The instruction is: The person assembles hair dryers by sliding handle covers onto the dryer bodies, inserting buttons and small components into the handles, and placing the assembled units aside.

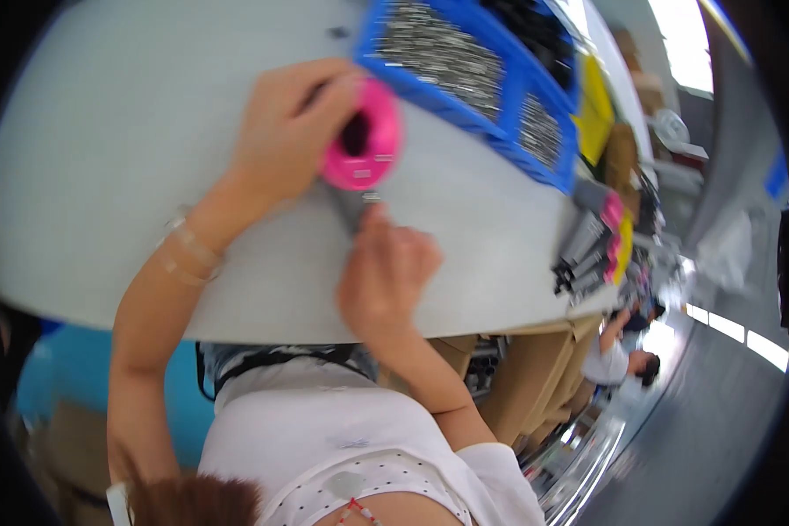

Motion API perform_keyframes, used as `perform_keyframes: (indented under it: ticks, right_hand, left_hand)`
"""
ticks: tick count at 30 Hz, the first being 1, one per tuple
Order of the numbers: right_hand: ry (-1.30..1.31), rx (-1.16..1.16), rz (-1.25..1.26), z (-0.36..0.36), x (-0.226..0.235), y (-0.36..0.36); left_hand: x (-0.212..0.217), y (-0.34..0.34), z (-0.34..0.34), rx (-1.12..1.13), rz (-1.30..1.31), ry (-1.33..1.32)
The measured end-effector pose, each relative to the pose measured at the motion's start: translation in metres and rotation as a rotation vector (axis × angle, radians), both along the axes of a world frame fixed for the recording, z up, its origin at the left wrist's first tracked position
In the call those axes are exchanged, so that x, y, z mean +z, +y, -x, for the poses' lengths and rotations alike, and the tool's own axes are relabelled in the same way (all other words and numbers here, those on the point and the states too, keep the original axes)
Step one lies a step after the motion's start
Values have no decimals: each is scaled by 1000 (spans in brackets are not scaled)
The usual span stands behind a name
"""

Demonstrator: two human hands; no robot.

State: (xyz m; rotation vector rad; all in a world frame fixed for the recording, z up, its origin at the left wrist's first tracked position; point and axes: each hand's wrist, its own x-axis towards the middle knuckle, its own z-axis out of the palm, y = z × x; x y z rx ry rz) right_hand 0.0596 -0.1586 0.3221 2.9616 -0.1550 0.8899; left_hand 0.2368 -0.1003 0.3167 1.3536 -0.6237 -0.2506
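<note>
Left hand (285,131) closed around the rim of a pink ring-shaped part (364,140), holding it just above the pale grey surface (105,175), its dark opening turned toward the viewer. Right hand (386,276) just below it, fingers pinched together at a small metal piece (371,198) (too blurred to identify) close under the pink part; a dark grey handle-like body (351,210) runs between the two hands, partly hidden by the right fingers. A thin bracelet (188,245) circles the left wrist.

Beyond the hands, at the far edge of the surface, a blue bin (517,88) with compartments holds heaps of small silvery metal parts (438,44); another compartment holds dark pieces, indistinct. To the right, a row of grey devices with pink and yellow ends (596,250) lies near the surface edge. Another person (618,359) appears in the distance at lower right.
</note>
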Motion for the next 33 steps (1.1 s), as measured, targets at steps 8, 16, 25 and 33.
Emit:
perform_keyframes:
  ticks: [8,16,25,33]
  right_hand:
    - [-10,-27,-1179,-12,-2,-11]
    - [380,-4,-1692,-11,1,-35]
    - [257,163,-1350,17,11,-31]
    - [-178,-253,-1611,143,31,-96]
  left_hand:
    - [-12,27,-11,-85,14,-13]
    - [-7,28,-7,-190,32,-110]
    - [7,26,17,-232,167,-231]
    - [-37,24,13,-88,-159,-205]
